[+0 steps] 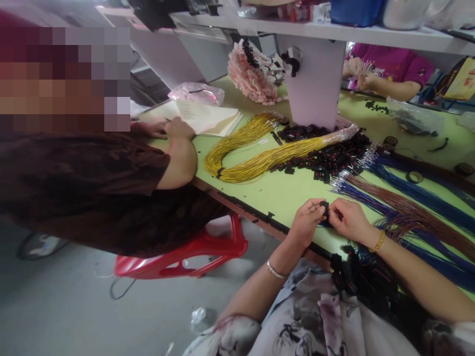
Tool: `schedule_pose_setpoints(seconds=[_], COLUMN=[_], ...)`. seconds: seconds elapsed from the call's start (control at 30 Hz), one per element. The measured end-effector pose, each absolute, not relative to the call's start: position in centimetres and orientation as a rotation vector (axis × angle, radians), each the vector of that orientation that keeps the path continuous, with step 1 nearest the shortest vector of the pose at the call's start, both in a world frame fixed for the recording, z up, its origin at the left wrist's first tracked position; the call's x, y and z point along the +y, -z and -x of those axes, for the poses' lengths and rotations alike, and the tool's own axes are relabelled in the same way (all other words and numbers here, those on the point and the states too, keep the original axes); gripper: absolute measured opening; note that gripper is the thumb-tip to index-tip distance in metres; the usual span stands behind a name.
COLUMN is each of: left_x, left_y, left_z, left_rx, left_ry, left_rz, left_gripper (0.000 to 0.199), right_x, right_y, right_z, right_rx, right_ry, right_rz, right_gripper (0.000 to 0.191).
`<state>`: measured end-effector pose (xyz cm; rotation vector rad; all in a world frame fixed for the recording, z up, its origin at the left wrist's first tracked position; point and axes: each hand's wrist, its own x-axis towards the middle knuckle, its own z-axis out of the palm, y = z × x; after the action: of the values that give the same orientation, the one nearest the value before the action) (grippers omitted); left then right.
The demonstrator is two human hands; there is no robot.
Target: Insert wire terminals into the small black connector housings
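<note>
My left hand (307, 221) pinches a small black plastic connector housing (324, 207) between thumb and fingers, just above the table's near edge. Right beside it, my right hand (348, 218) has its fingertips closed against the housing's side; what they grip is too small to make out. To the right lie bundles of brown wires (386, 195) and blue wires (404, 185) with silvery terminal ends pointing toward the hands. Behind them is a heap of black connector housings (319, 165) with red marks. More black pieces (365, 277) are gathered near my lap.
A long bundle of yellow wires (237, 168) curves across the green table (274, 202). A person leans over an open notebook (215, 118) at the left, by a red stool (178, 257). Another person (393, 69) works across the table. A shelf (315, 30) spans overhead.
</note>
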<state>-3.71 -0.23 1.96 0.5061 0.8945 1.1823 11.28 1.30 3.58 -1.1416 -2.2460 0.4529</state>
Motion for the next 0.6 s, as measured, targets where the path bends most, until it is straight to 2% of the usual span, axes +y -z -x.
schedule_pose_setpoints(seconds=[0.1,0.27,0.47,0.6], left_x=[-0.5,-0.1,0.5,0.5], left_y=[-1.7,-1.4,-0.9,-0.8], left_z=[3.3,3.4,3.6,3.6], left_rx=[0.925,0.921,0.924,0.921], left_ry=[-1.197,-1.147,-1.100,-1.087], left_rz=[-0.538,-0.506,-0.512,-0.518], left_gripper=[0.033,0.031,0.031,0.032], right_x=[1.2,3.4,5.3,5.1], right_y=[-3.7,-5.3,-4.8,-4.3], right_z=[-11.4,-14.7,-18.3,-18.4], right_rx=[-2.276,-2.266,-2.549,-2.597], right_ry=[-0.451,-0.655,-0.222,-0.161], right_rz=[1.182,1.198,1.714,1.688], right_gripper=[0.013,0.019,0.015,0.018])
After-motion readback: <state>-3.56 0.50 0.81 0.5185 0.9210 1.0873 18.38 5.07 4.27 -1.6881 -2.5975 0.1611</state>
